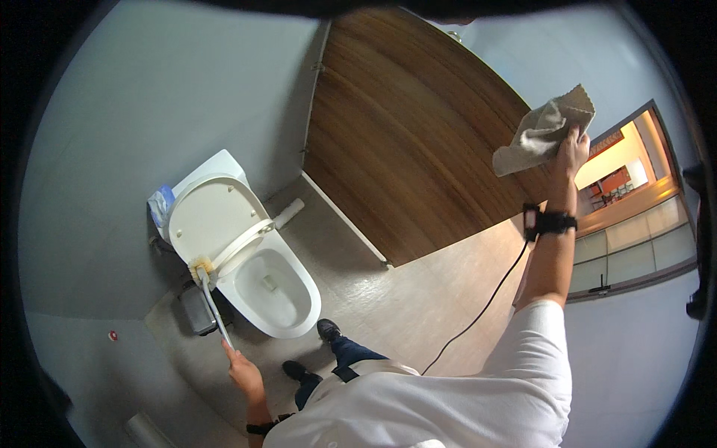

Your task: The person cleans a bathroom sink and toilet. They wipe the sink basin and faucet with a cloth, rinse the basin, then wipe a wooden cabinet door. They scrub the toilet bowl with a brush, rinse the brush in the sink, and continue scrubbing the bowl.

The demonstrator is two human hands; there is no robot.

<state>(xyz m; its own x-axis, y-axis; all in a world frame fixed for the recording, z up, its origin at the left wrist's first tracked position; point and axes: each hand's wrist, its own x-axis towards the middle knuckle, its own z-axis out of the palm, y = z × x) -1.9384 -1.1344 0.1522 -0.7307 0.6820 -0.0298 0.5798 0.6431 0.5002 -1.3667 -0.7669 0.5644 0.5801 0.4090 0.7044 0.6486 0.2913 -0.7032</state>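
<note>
My left hand grips the long handle of a toilet brush. Its yellowed bristle head is up beside the hinge side of the white toilet, close to the raised lid and seat. Out to the right, my right hand holds a crumpled grey-beige cloth near the outer edge of a wood-grain partition panel. Whether the cloth touches the panel I cannot tell. Water and a pale patch show in the toilet bowl, and the lid stands up against the tank.
A small metal bin stands left of the toilet, below the brush. A blue and white plastic packet sits beside the tank. One black cable hangs from my right wrist strap. An open window is at the right.
</note>
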